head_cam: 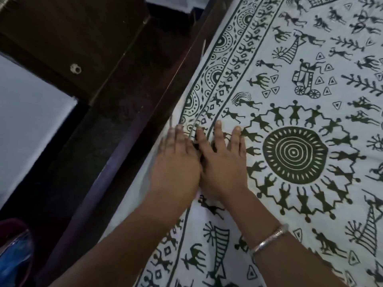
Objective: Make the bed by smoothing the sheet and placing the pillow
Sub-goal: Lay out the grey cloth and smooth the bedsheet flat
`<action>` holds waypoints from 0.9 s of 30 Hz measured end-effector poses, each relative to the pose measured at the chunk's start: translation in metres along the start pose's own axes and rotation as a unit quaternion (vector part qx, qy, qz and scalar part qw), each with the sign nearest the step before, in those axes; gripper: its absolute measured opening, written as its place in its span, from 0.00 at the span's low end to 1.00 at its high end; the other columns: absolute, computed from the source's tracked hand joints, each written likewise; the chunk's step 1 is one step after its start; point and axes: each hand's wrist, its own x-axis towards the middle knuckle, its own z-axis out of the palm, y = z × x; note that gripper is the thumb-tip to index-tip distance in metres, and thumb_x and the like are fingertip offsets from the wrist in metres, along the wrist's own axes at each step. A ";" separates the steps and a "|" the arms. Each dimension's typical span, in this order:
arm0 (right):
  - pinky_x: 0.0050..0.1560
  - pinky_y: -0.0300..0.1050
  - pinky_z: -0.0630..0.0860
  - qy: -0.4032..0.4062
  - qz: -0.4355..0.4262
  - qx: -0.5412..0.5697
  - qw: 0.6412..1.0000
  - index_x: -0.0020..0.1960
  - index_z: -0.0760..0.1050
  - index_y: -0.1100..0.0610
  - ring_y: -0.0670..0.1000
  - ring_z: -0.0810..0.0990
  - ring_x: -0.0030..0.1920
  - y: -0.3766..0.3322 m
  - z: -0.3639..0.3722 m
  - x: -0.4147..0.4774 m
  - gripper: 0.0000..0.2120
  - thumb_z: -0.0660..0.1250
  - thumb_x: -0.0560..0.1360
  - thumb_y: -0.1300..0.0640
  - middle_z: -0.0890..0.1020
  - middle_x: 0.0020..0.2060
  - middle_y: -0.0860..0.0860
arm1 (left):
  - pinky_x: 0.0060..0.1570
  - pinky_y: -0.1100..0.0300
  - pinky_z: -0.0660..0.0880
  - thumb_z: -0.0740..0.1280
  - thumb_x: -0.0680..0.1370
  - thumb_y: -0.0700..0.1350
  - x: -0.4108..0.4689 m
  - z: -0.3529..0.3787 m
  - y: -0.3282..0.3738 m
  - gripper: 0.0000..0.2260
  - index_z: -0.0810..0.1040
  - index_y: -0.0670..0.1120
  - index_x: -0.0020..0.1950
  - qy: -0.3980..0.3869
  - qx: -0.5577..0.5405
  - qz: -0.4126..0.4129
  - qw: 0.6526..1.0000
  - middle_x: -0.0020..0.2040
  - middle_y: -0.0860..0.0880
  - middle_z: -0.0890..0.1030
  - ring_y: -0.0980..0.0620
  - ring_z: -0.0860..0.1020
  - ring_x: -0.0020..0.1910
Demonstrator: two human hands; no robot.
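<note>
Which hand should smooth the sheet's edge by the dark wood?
Left, probably. The left hand lies on the white sheet with dark green figures, right beside the dark wooden bed frame; the right hand lies farther in.

dark wooden bed frame (pixel 132 112), printed sheet (pixel 290 100) spread flat

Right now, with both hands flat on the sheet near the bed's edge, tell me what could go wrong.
1. The left hand and right hand press close together by the wooden frame; a push there may bunch the sheet against it.
2. The bangle on the right wrist might catch the cloth.
</note>
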 end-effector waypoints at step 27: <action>0.70 0.42 0.49 0.240 0.253 0.190 0.918 0.74 0.63 0.52 0.53 0.50 0.77 0.221 -0.095 -0.160 0.26 0.55 0.78 0.47 0.62 0.75 0.53 | 0.74 0.51 0.43 0.52 0.82 0.53 -0.001 -0.053 0.225 0.31 0.39 0.42 0.77 -0.013 -0.033 0.387 0.922 0.76 0.41 0.34 0.42 0.37 0.76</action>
